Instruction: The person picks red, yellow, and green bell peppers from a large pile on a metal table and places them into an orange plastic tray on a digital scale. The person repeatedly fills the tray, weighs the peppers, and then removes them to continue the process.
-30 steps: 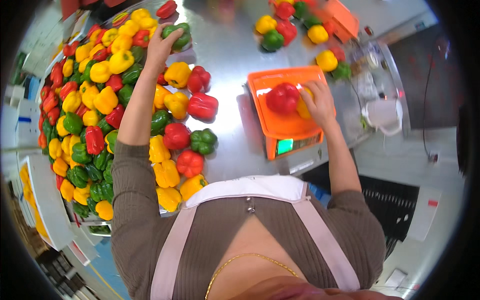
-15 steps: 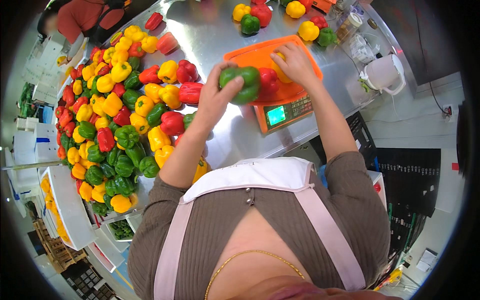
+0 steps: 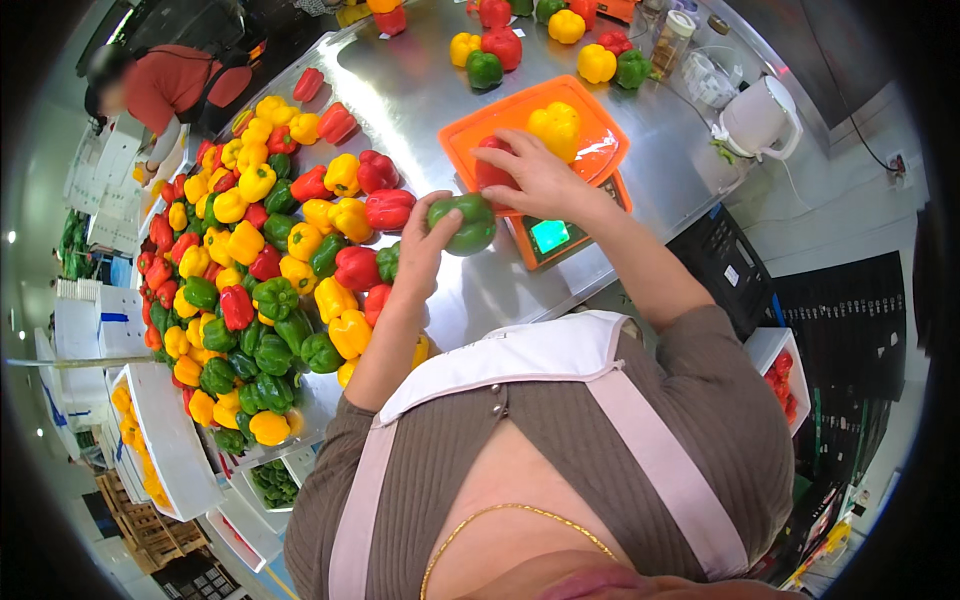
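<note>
My left hand [image 3: 428,245] holds a green pepper [image 3: 468,226] just left of the orange scale's front. My right hand [image 3: 538,175] has its fingers wrapped over a red pepper [image 3: 492,148] at the left side of the scale's orange tray [image 3: 605,135], partly hiding it. A yellow pepper [image 3: 554,130] sits in the tray beyond my fingers. The scale's lit green display [image 3: 549,236] shows below the tray.
Piled mixed peppers [image 3: 230,240] cover the table's left. Small pepper groups [image 3: 484,68] stand behind the scale, with jars [image 3: 676,45] and a white kettle [image 3: 752,120] at right. A co-worker [image 3: 175,85] in red stands at upper left. White boxes [image 3: 170,445] line the lower left.
My left hand has brought the green pepper from the pile to the scale, then slightly down. My right hand has shifted leftward from the yellow pepper to the red one.
</note>
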Demonstrator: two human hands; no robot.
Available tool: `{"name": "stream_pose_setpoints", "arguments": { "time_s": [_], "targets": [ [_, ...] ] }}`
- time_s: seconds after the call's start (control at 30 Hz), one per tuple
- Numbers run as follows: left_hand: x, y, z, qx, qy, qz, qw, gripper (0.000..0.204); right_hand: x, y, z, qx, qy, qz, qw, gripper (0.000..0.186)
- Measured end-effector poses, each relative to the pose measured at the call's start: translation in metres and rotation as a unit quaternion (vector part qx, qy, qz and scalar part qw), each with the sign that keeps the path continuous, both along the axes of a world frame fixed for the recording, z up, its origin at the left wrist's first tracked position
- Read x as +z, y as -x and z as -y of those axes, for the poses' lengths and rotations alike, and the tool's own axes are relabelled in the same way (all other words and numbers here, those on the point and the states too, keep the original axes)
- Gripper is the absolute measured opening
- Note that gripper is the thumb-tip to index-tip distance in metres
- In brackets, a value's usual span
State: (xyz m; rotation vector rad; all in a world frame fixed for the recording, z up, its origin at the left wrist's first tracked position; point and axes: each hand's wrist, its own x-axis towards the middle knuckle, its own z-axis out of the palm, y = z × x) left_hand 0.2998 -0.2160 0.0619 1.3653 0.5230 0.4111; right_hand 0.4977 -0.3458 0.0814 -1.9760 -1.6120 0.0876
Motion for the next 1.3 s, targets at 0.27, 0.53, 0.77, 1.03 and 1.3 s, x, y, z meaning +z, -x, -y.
{"name": "stream_pose_setpoints", "arguments": {
  "time_s": [0.27, 0.53, 0.77, 1.03, 1.3],
  "targets": [
    [0.019, -0.003, -0.027, 0.045, -0.019, 0.008, 0.999, 0.040, 0.005, 0.003, 0.007, -0.017, -0.074, -0.060, 0.995, 0.047],
    [0.011, -0.085, -0.018, -0.040, -0.120, -0.008, 0.992, 0.048, 0.025, -0.112, 0.047, -0.206, -0.244, 0.083, 0.944, 0.044],
    [-0.025, -0.140, -0.038, -0.016, -0.323, -0.057, 0.945, 0.065, -0.045, -0.149, 0.045, -0.167, -0.105, 0.086, 0.977, 0.054],
    [-0.023, -0.025, -0.062, 0.073, -0.108, -0.016, 0.991, 0.054, -0.029, -0.141, 0.120, -0.293, -0.202, -0.102, 0.929, 0.058],
    [-0.050, 0.044, -0.016, 0.038, 0.018, -0.080, 0.996, 0.042, -0.082, -0.123, 0.168, -0.369, -0.220, -0.198, 0.881, 0.051]
  ]
}}
